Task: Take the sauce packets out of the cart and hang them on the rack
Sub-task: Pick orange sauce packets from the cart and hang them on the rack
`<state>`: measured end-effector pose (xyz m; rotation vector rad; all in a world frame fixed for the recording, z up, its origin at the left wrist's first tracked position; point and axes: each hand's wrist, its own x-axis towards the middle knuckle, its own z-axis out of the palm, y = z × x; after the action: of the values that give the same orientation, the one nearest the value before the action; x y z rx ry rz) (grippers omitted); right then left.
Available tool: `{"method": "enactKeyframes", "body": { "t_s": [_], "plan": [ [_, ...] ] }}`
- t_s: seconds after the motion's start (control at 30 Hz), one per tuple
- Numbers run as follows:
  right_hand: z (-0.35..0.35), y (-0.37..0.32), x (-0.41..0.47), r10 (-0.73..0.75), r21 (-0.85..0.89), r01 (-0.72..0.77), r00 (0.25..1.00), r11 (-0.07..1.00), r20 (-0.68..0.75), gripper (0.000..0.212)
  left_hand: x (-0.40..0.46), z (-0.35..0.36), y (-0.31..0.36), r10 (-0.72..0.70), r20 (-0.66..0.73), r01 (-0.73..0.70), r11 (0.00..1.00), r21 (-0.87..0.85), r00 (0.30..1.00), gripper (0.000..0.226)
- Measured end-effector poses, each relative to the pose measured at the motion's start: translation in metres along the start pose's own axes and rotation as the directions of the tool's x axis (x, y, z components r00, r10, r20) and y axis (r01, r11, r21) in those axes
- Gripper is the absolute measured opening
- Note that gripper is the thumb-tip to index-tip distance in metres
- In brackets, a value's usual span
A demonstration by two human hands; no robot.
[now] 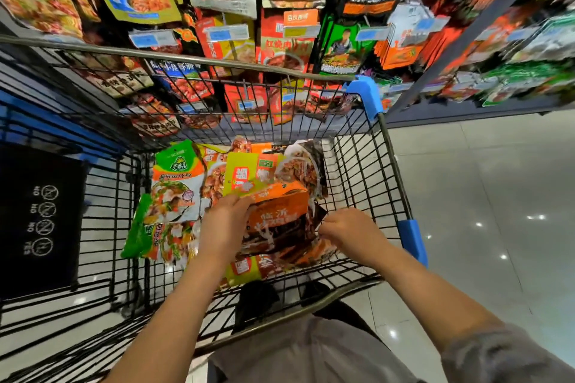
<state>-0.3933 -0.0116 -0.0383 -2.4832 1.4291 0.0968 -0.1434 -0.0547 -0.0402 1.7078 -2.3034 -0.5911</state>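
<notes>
Both forearms reached down into the cart (390, 165), a black wire basket with blue corner guards. Nearest the person, a yellow-green packet (245, 270) lay against the cart's near wall, partly under the pile.

Left hand (225, 224): fingers curled onto the left edge of the orange packet (277, 221), which sat on top of the pile at mid-cart. Grip closed on that packet.

Right hand (351, 228): fingers curled and pinching the dark right edge of the same orange packet. Grip closed; fingertips hidden from this angle, so exact contact unclear.

Left of the orange packet, two green-and-white packets (171, 196) lay overlapping on the cart floor. Beyond the orange packet, toward the cart's far wall, lay another yellow-green packet (249, 174) and a dark packet with a food picture (303, 165).

Left of the cart, outside the wire, stood a black panel (40, 221) with round white symbols.

Past the cart's far wall stood the rack (289, 34), hung full with rows of packets and price tags. Right of the cart, glossy floor tiles (497, 196) showed light spots.
</notes>
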Motion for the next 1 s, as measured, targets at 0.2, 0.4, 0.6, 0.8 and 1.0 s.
{"method": "enactKeyframes", "body": {
  "t_s": [0.2,0.4,0.6,0.8,1.0],
  "plan": [
    [-0.045,0.018,-0.009,-0.176,0.034,0.189,0.956,0.981,-0.233,0.022,0.007,-0.017,0.037,0.032,-0.132,-0.023,0.997,0.069,0.991,0.031],
    [-0.092,0.07,-0.027,-0.293,-0.01,0.315,0.869,0.949,-0.398,0.014,0.0,-0.031,0.114,-0.184,-0.399,0.211,0.977,0.025,0.898,0.02],
    [-0.191,0.126,-0.053,-0.354,0.016,0.441,0.741,0.898,-0.571,0.021,0.013,-0.082,0.236,-0.14,-0.681,0.267,0.96,0.085,0.719,0.033],
    [-0.329,0.168,-0.08,-0.383,0.034,0.585,0.572,0.81,-0.726,0.019,0.02,-0.157,0.321,-0.058,-0.836,0.198,0.978,0.061,0.545,0.029],
    [-0.437,0.216,-0.12,-0.384,-0.071,0.502,0.555,0.862,-0.738,0.029,0.052,-0.2,0.388,0.113,-0.887,0.07,0.984,0.161,0.449,0.027]
  ]
}}
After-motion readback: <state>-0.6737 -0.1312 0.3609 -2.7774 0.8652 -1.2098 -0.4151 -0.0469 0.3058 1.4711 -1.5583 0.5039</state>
